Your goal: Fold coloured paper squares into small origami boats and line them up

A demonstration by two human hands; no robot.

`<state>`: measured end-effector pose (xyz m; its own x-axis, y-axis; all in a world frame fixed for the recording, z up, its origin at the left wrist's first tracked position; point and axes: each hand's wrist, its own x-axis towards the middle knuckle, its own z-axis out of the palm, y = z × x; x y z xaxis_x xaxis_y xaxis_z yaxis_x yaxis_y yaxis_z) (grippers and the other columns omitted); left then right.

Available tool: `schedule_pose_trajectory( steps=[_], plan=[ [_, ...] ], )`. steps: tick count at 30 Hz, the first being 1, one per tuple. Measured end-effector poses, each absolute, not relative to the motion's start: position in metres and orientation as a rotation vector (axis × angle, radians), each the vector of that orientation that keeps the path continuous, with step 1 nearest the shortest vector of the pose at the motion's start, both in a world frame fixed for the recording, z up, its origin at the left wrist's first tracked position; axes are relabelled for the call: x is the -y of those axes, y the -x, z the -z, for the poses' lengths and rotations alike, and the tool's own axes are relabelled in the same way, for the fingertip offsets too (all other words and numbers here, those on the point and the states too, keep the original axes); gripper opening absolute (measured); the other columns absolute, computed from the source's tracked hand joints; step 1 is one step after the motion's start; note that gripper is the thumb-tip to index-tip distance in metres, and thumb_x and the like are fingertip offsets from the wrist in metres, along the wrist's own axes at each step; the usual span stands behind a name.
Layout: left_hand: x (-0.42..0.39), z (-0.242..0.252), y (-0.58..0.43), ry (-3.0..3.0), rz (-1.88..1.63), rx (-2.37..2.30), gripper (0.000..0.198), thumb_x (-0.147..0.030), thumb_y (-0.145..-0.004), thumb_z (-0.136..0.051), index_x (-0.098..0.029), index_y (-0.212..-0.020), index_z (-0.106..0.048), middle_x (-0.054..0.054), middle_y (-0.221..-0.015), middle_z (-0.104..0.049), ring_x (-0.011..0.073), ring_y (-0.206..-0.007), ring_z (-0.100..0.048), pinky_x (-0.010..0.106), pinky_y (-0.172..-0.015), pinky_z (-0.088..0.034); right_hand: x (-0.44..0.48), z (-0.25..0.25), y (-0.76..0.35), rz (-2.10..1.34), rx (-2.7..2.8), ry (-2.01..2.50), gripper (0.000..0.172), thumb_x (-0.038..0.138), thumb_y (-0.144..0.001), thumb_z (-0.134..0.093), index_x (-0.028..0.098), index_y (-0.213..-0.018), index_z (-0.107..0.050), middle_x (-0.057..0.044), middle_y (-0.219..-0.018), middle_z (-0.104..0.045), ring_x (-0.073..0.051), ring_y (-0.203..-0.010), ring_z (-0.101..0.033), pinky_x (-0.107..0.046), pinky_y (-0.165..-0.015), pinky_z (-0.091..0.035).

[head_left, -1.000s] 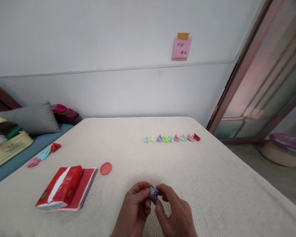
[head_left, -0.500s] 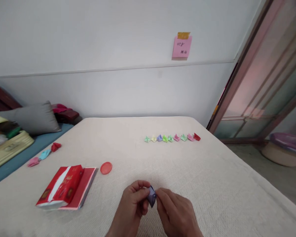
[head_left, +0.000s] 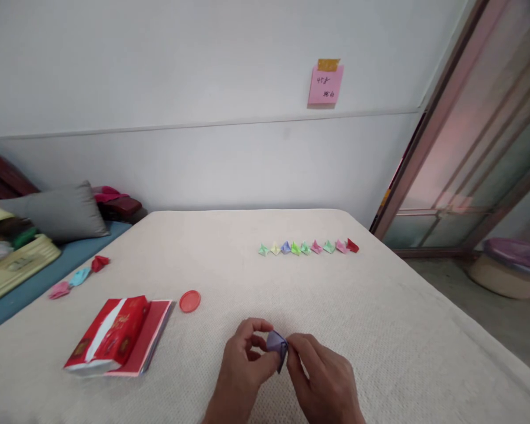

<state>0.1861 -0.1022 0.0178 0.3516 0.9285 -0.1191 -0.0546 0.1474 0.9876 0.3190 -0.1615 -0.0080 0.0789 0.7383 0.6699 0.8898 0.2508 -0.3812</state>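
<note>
Between my two hands, near the front of the table, is a small folded piece of purple paper (head_left: pixel 275 342). My left hand (head_left: pixel 251 357) pinches it from the left, with the thumb on its lower side and the fingers curled behind. The fingertips of my right hand (head_left: pixel 314 366) are pressed together on its right corner. Part of the paper is hidden behind the left thumb. Farther back on the right, several small folded paper pieces (head_left: pixel 305 248) in green, yellow, purple, pink and red stand in a row.
A red tissue pack (head_left: pixel 110 335) rests on a stack of coloured paper (head_left: pixel 152 335) at the left. Beside it lies a round red lid (head_left: pixel 189 301). Pink, blue and red paper pieces (head_left: pixel 80 277) sit along the left edge. A pink note (head_left: pixel 325 86) is taped to the wall.
Both hands have shifted slightly to the right with the purple paper. The paper has turned, and my left thumb has moved down to its lower side.
</note>
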Motion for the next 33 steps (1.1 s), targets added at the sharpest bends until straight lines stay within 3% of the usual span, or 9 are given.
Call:
schedule_pose_trajectory(
  steps=[4,7,15,24,33],
  plan=[
    [0.111,-0.016,-0.195,-1.418,-1.183,-1.035,0.021,-0.002,-0.058,-0.071,-0.021,-0.066,-0.069,0.006,-0.09,-0.063,0.0213,-0.081,-0.058,0.024,-0.062,-0.043,0.161,0.007,-0.318,0.27,1.71,1.528,0.016,0.015,-0.091,-0.046,0.018,-0.085,-0.06,-0.002,-0.068,-0.067,-0.015,-0.054,-0.062,-0.025,-0.051,-0.042],
    [0.116,-0.016,-0.198,-1.423,-1.266,-1.027,0.021,-0.001,-0.059,-0.07,-0.022,-0.059,-0.068,0.007,-0.089,-0.062,0.0243,-0.089,-0.056,0.024,-0.064,-0.043,0.161,0.006,-0.317,0.285,1.723,1.515,0.018,0.013,-0.091,-0.044,0.018,-0.088,-0.061,-0.002,-0.069,-0.068,-0.014,-0.053,-0.062,-0.025,-0.051,-0.043],
    [0.118,-0.017,-0.2,-1.325,-1.348,-0.998,0.018,-0.001,-0.059,-0.071,-0.019,-0.059,-0.069,0.006,-0.084,-0.061,0.0181,-0.071,-0.055,0.022,-0.06,-0.044,0.162,0.006,-0.316,0.21,1.693,1.474,0.017,0.012,-0.091,-0.045,0.017,-0.09,-0.061,-0.004,-0.07,-0.068,-0.015,-0.058,-0.065,-0.024,-0.053,-0.047],
    [0.112,-0.015,-0.193,-1.25,-1.166,-0.964,0.01,-0.011,-0.065,-0.069,-0.018,-0.064,-0.061,0.003,-0.082,-0.064,0.0135,-0.06,-0.056,0.021,-0.053,-0.044,0.161,0.001,-0.315,-0.022,1.444,1.528,0.019,0.019,-0.089,-0.045,0.021,-0.079,-0.061,0.0,-0.065,-0.067,-0.013,-0.052,-0.062,-0.022,-0.049,-0.045],
    [0.109,-0.015,-0.19,-1.1,-1.127,-0.905,0.011,-0.016,-0.066,-0.069,-0.019,-0.069,-0.059,0.003,-0.078,-0.066,0.0155,-0.062,-0.06,0.022,-0.055,-0.043,0.161,0.0,-0.315,-0.284,1.259,1.581,0.016,0.025,-0.087,-0.051,0.022,-0.08,-0.065,0.002,-0.065,-0.069,-0.013,-0.056,-0.065,-0.021,-0.055,-0.048]
  ],
)
